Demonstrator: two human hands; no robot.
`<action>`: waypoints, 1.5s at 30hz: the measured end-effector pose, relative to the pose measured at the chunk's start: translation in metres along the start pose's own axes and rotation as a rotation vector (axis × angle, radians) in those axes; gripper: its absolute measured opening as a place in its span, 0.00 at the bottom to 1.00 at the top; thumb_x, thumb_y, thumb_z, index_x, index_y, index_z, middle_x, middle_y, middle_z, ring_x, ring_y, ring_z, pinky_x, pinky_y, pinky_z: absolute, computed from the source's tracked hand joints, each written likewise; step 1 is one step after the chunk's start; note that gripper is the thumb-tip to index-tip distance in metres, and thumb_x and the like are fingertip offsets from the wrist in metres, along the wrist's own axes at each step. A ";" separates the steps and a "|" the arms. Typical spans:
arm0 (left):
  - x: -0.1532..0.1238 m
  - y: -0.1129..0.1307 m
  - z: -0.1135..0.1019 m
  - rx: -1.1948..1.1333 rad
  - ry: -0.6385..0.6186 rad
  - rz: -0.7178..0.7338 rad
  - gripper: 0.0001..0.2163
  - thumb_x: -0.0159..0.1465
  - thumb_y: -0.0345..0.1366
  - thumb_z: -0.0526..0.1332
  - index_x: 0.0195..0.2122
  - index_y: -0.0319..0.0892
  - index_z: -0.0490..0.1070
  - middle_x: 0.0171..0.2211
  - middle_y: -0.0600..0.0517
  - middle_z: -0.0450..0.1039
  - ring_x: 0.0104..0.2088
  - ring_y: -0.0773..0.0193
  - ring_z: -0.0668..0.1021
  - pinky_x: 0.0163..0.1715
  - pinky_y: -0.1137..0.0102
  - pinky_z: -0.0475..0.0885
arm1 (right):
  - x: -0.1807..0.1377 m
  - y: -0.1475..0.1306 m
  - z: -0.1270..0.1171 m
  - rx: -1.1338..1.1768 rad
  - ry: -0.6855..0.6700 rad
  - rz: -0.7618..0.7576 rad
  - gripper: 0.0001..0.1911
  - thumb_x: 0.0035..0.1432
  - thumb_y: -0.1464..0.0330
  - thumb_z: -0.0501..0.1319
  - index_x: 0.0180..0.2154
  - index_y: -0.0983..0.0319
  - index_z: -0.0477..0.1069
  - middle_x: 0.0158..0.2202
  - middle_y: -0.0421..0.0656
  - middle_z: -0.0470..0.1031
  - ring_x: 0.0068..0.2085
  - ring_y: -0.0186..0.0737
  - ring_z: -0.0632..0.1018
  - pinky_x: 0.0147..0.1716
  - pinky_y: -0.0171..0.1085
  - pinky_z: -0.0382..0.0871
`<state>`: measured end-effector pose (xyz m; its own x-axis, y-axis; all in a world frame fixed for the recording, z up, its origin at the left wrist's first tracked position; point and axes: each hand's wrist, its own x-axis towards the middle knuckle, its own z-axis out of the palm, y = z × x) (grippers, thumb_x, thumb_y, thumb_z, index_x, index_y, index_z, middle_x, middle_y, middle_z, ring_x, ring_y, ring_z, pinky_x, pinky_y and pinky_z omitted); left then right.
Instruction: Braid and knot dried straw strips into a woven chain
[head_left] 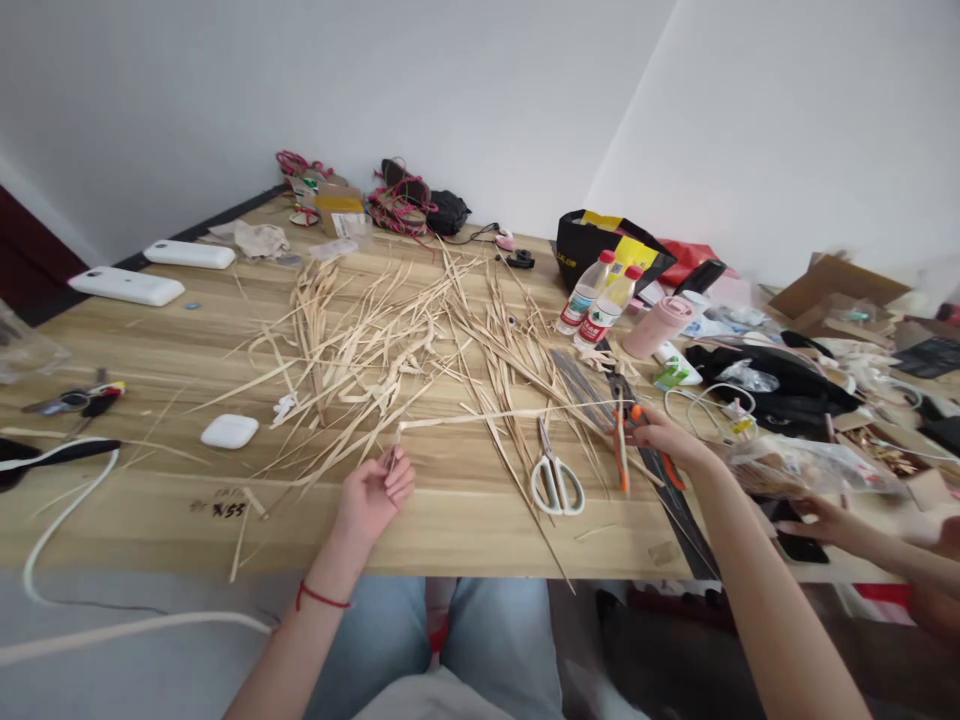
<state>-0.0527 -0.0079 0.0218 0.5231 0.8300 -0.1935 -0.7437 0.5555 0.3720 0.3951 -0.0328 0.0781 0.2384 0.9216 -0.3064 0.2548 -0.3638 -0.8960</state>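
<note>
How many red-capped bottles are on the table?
2. One bottle stands in front of the black-and-yellow bag; the second bottle is just beside it, nearer the pink tumbler. Others may be hidden.

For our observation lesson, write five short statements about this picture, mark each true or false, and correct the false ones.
1. The scissors lie on the table between the left hand and the right hand. True.
2. Two bottles stand beside a pink cup. True.
3. The right hand is gripping the pink cup. False: it is at the orange-handled pliers.
4. The bottles have blue caps. False: their caps are red.
5. Many pale strips lie scattered on the table. True.
</note>
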 end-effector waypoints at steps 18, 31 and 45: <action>0.000 -0.009 0.008 0.355 0.031 -0.076 0.14 0.52 0.27 0.54 0.40 0.36 0.68 0.13 0.58 0.61 0.10 0.75 0.59 0.10 0.80 0.53 | 0.004 -0.006 0.019 -0.577 0.215 -0.376 0.31 0.41 0.72 0.58 0.52 0.61 0.61 0.39 0.47 0.73 0.41 0.50 0.75 0.42 0.48 0.69; -0.016 -0.032 0.072 1.877 0.548 0.489 0.14 0.58 0.37 0.56 0.44 0.39 0.65 0.42 0.42 0.67 0.34 0.56 0.75 0.26 0.69 0.66 | -0.070 -0.036 0.117 -0.059 -0.112 -0.312 0.37 0.46 0.74 0.55 0.59 0.59 0.49 0.43 0.44 0.73 0.44 0.41 0.76 0.47 0.42 0.67; 0.026 -0.053 0.122 1.409 -0.120 -0.043 0.13 0.61 0.44 0.54 0.33 0.40 0.68 0.16 0.59 0.57 0.15 0.72 0.61 0.17 0.75 0.56 | -0.080 -0.016 0.151 -0.287 -0.173 -0.518 0.43 0.46 0.79 0.51 0.63 0.57 0.41 0.62 0.47 0.53 0.62 0.43 0.56 0.58 0.50 0.49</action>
<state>0.0514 -0.0221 0.1077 0.6193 0.7648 -0.1773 0.2691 0.0053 0.9631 0.2307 -0.0803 0.0687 -0.1327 0.9882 0.0761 0.5444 0.1368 -0.8276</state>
